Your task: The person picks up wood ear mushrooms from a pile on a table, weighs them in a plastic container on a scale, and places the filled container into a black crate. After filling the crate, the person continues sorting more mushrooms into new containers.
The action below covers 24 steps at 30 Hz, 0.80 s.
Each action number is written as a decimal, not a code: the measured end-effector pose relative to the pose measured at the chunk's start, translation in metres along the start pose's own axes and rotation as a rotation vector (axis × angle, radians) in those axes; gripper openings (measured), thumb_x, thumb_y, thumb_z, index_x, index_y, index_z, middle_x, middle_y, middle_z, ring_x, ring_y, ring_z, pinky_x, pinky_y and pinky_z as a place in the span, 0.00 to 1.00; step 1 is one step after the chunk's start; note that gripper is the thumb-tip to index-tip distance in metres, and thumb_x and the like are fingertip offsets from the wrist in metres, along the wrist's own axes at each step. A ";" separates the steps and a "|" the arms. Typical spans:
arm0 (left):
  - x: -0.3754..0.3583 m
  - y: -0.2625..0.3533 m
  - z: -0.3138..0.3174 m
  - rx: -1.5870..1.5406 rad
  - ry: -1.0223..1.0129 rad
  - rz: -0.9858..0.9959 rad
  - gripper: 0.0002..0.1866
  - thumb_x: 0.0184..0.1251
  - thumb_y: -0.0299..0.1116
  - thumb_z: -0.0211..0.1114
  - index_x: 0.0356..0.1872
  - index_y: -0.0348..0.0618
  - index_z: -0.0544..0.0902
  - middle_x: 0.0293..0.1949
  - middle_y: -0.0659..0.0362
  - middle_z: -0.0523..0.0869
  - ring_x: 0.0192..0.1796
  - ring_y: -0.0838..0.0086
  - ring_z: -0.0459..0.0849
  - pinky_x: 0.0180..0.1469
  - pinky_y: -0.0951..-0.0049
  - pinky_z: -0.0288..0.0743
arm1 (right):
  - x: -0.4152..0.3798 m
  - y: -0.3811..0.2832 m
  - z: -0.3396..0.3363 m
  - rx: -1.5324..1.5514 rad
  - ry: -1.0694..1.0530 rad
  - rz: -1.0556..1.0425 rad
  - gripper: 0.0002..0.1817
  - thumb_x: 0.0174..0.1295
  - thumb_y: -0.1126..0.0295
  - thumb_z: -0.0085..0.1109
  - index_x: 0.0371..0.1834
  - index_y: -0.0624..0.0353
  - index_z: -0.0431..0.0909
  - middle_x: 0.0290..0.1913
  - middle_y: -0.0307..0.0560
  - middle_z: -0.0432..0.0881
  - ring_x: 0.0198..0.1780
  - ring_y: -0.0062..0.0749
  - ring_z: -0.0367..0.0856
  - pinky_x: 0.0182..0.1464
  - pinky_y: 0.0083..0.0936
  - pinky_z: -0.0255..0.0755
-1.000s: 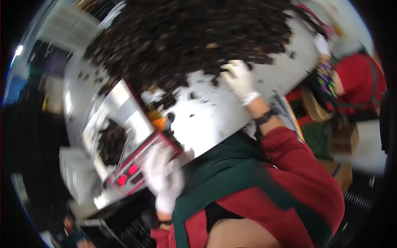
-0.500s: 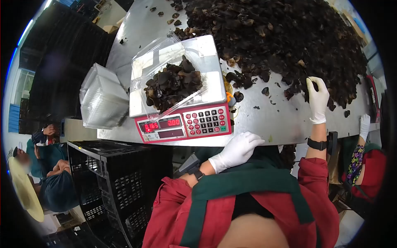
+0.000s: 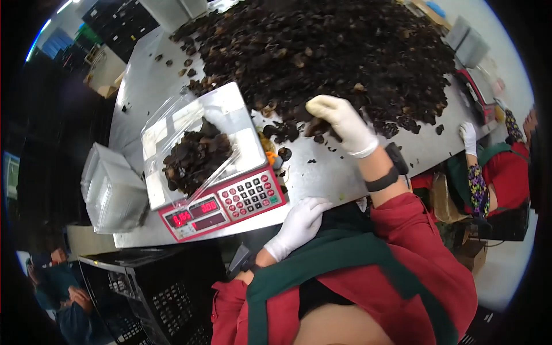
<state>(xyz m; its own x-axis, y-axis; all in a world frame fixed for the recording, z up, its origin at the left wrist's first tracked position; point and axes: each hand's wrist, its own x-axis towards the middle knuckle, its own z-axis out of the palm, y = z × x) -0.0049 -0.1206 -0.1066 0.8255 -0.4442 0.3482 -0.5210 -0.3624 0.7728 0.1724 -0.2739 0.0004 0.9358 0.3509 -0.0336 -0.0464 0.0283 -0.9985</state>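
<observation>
My right hand [image 3: 345,127], in a white glove, is over the near edge of a heap of dark wood ear mushrooms [image 3: 322,46]. Its thumb and fingers are pinched, and a dark wood ear piece [image 3: 312,125] shows at the fingertips. My left hand [image 3: 300,225], also gloved, lies at the table's front edge with fingers stretched out and nothing in it. Left of the hands stands a red-and-white digital scale [image 3: 248,136] with lit red digits. On its plate, a clear plastic box [image 3: 154,129] with its lid flipped open holds a mound of wood ears [image 3: 195,158].
Nested clear plastic boxes [image 3: 115,192] stand left of the scale. Black crates [image 3: 172,293] are below the table at left. At right, a co-worker's gloved hand [image 3: 468,137] rests near another scale [image 3: 480,98]. More people sit at lower left. Loose wood ears dot the metal table [image 3: 328,178].
The head view has turned, shifting the scale left and down. My right hand has moved left along the heap's edge, closer to the scale. My left hand stays at the table's edge.
</observation>
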 end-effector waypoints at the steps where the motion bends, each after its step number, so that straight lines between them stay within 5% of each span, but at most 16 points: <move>1: -0.003 0.002 -0.004 -0.001 -0.004 0.017 0.19 0.60 0.16 0.59 0.52 0.42 0.81 0.45 0.53 0.84 0.50 0.57 0.83 0.52 0.61 0.77 | 0.003 -0.001 0.009 0.041 -0.049 0.016 0.12 0.71 0.65 0.60 0.44 0.63 0.85 0.36 0.35 0.84 0.40 0.17 0.78 0.46 0.20 0.72; 4: -0.009 0.017 -0.029 -0.008 -0.024 -0.017 0.16 0.59 0.17 0.61 0.48 0.42 0.82 0.43 0.56 0.85 0.47 0.57 0.83 0.51 0.60 0.76 | 0.014 -0.009 0.037 0.024 -0.138 -0.022 0.12 0.72 0.64 0.60 0.45 0.62 0.85 0.37 0.32 0.83 0.41 0.16 0.76 0.49 0.18 0.70; 10: -0.001 0.076 -0.129 0.327 0.447 -0.023 0.18 0.51 0.11 0.59 0.42 0.38 0.86 0.41 0.52 0.89 0.43 0.59 0.87 0.49 0.65 0.79 | 0.040 -0.048 0.104 0.132 -0.369 -0.096 0.12 0.70 0.65 0.62 0.42 0.63 0.85 0.35 0.35 0.84 0.39 0.16 0.77 0.45 0.19 0.72; 15: -0.006 0.064 -0.190 0.628 0.821 -0.117 0.26 0.59 0.15 0.59 0.62 0.34 0.76 0.63 0.45 0.78 0.66 0.56 0.76 0.69 0.61 0.67 | 0.061 -0.047 0.170 -0.039 -0.598 -0.351 0.11 0.69 0.66 0.64 0.43 0.64 0.83 0.36 0.41 0.85 0.43 0.21 0.84 0.47 0.24 0.77; 18: -0.002 0.043 -0.208 0.709 0.746 -0.236 0.34 0.60 0.20 0.65 0.71 0.36 0.69 0.66 0.43 0.75 0.69 0.50 0.73 0.71 0.57 0.66 | 0.070 -0.025 0.194 -0.872 -0.273 -0.935 0.10 0.64 0.62 0.66 0.40 0.57 0.85 0.39 0.45 0.86 0.44 0.35 0.86 0.47 0.28 0.78; 20: -0.007 0.030 -0.211 0.681 0.608 -0.377 0.33 0.62 0.22 0.66 0.71 0.37 0.69 0.66 0.43 0.75 0.69 0.50 0.73 0.71 0.57 0.66 | 0.073 -0.020 0.197 -0.884 -0.185 -1.055 0.11 0.64 0.59 0.66 0.38 0.55 0.85 0.40 0.46 0.87 0.42 0.41 0.85 0.43 0.30 0.78; 24: -0.010 0.029 -0.208 0.646 0.621 -0.349 0.33 0.63 0.24 0.67 0.71 0.37 0.69 0.66 0.43 0.75 0.69 0.50 0.72 0.72 0.58 0.64 | 0.078 -0.024 0.193 -0.440 0.023 -0.918 0.11 0.63 0.60 0.66 0.30 0.55 0.83 0.30 0.48 0.83 0.30 0.43 0.84 0.33 0.32 0.76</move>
<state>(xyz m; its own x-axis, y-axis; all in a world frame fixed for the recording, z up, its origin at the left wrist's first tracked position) 0.0169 0.0436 0.0227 0.8274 0.2200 0.5167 -0.0903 -0.8560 0.5091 0.1795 -0.0666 0.0302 0.5521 0.3487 0.7573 0.8212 -0.0705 -0.5662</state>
